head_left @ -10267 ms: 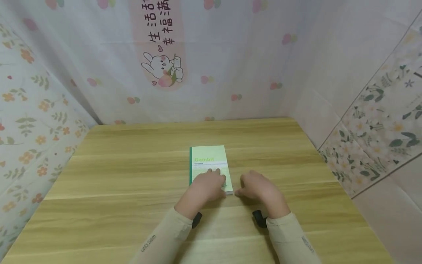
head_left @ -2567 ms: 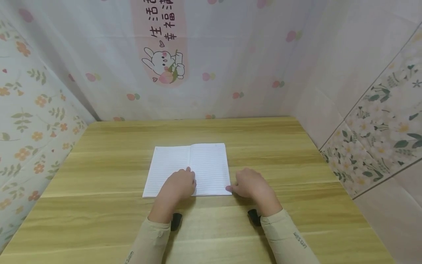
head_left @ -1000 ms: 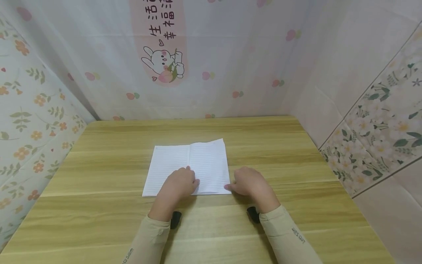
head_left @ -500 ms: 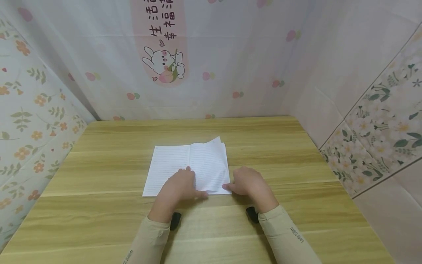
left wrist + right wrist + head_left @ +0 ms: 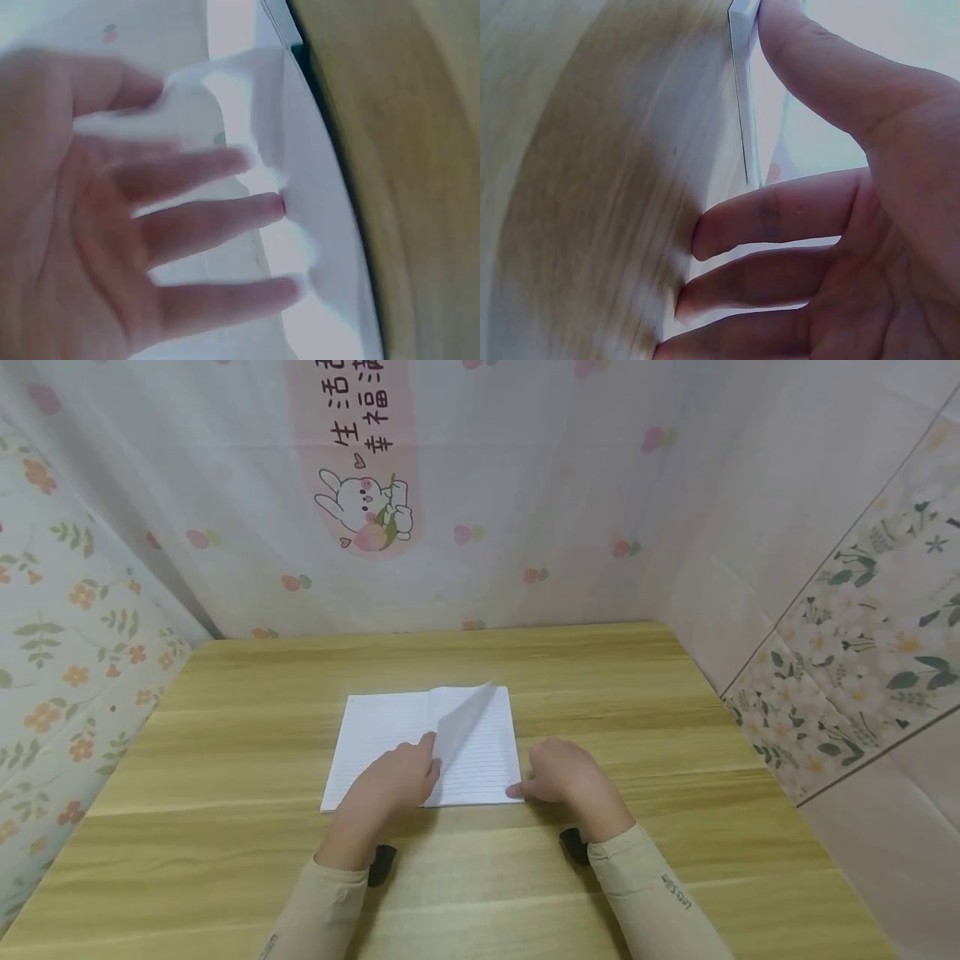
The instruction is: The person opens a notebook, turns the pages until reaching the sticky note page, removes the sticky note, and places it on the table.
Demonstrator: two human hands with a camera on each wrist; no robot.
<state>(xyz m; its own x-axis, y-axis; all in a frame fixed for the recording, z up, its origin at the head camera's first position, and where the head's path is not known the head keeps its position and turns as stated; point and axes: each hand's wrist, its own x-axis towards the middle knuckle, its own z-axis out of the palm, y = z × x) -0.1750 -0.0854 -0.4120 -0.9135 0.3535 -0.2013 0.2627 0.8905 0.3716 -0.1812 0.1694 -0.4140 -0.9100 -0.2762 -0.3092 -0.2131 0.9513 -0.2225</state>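
Observation:
A lined notebook point(image 5: 480, 777) lies spread on the wooden table. One loose page point(image 5: 461, 722) stands up from its right half, slanting toward the spine. My left hand point(image 5: 393, 781) is over the left half near the spine, its thumb at the raised page's lower part. In the left wrist view, the fingers of that left hand point(image 5: 112, 217) are straight and spread, fingertips at the white paper. My right hand point(image 5: 562, 772) is at the notebook's lower right corner, thumb on the paper. The right wrist view shows the right hand's fingers point(image 5: 757, 281) extended onto the table.
The wooden table point(image 5: 247, 727) surrounds the notebook. A white curtain with a rabbit print point(image 5: 375, 510) hangs behind it, and flower-patterned cloths point(image 5: 847, 677) stand at both sides. Dark camera mounts point(image 5: 381, 864) show under the wrists.
The notebook, closed at first, was opened. Its right page curled up and has now swung leftward. The left thumb, stretched right half a second ago, has drawn back left; the right hand stays almost still.

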